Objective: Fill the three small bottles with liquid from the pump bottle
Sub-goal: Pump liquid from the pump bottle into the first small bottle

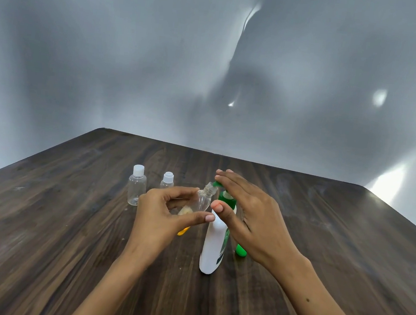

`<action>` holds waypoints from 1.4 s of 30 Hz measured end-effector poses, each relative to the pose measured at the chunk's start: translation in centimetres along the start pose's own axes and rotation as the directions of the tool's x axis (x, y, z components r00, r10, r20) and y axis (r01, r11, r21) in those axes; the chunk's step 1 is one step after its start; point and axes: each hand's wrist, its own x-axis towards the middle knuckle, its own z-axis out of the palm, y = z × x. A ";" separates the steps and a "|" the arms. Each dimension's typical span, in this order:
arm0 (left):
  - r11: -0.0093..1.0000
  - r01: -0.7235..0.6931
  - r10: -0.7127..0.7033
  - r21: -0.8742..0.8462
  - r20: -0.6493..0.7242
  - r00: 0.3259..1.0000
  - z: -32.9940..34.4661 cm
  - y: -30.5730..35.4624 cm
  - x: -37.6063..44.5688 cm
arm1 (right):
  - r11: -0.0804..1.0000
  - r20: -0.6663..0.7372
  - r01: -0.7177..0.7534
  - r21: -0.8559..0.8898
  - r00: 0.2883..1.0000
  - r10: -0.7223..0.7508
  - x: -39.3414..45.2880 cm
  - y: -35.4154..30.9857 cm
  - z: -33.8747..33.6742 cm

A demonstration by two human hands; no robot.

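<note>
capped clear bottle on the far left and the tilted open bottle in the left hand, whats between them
In the head view, a second small clear capped bottle stands between the far-left bottle and the tilted uncapped bottle.

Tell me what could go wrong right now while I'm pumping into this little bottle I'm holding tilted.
The small bottle in your left hand is tilted, its narrow neck at the green nozzle, so liquid could miss and drip onto the table. Your right hand presses the pump bottle with nothing steadying its base, so it might tip.
</note>
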 end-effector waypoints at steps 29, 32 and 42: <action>0.998 -0.052 0.052 -0.027 0.008 0.999 -0.1 0.5 -0.1 | 1.000 0.038 -0.001 -0.012 0.999 0.002 0.1 0.0 -0.4; 0.998 -0.060 0.060 -0.031 -0.001 0.998 0.0 0.5 -0.1 | 1.000 0.050 0.002 -0.026 0.999 -0.001 0.2 -0.1 -0.5; 0.997 -0.074 0.075 -0.035 0.018 0.997 -0.1 0.2 -0.1 | 1.000 0.089 -0.018 0.004 0.996 0.018 0.3 0.2 -0.7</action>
